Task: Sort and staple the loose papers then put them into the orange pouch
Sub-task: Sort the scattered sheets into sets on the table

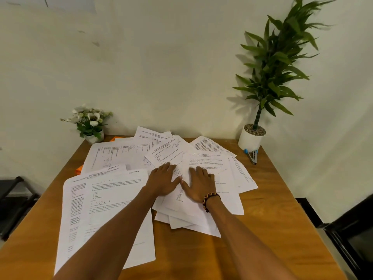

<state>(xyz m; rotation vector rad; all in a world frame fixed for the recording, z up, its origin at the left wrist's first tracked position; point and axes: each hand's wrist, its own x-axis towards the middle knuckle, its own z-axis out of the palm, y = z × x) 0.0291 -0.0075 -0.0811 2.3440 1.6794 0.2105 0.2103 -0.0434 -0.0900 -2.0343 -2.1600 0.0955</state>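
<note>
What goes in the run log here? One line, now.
left hand: flat on loose papers | right hand: flat on same | stapler: untouched by white pot | orange pouch: under papers

"SECTION 6" is handwritten atop the near-left sheet (pixel 113 199); other print unreadable

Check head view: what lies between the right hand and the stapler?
Head view: overlapping loose papers fan from the right hand most of the way, then bare wooden table up to the stapler beside the white plant pot.
</note>
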